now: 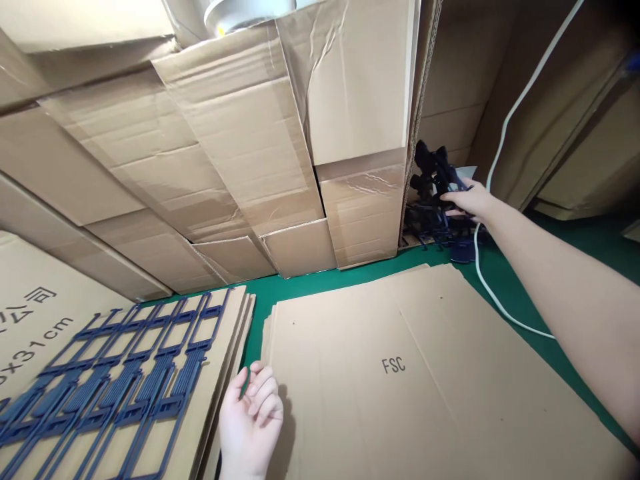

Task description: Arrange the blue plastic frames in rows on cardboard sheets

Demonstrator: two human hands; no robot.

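My right hand (pixel 471 200) reaches into a recess between the cardboard boxes. Its fingers are closed on a bunch of dark plastic parts (pixel 436 172); their exact kind is hard to make out. More dark blue plastic pieces (pixel 463 249) lie just beneath it. My left hand (pixel 253 410) is palm up near the lower middle, fingers loosely curled, thumb apart, nothing in it. It hovers by the left edge of a flat cardboard sheet (pixel 350 400) marked FSC. To its left, several dark blue plastic frames (pixel 170 373) lie in a row on another cardboard stack (pixel 213 393).
A wall of cardboard boxes (pixel 240 147) stands along the back. A white cable (pixel 505 127) hangs down at the right and runs onto the green surface (pixel 300 280). A printed carton panel (pixel 30 293) leans at the left. More boxes (pixel 575 133) stand at the far right.
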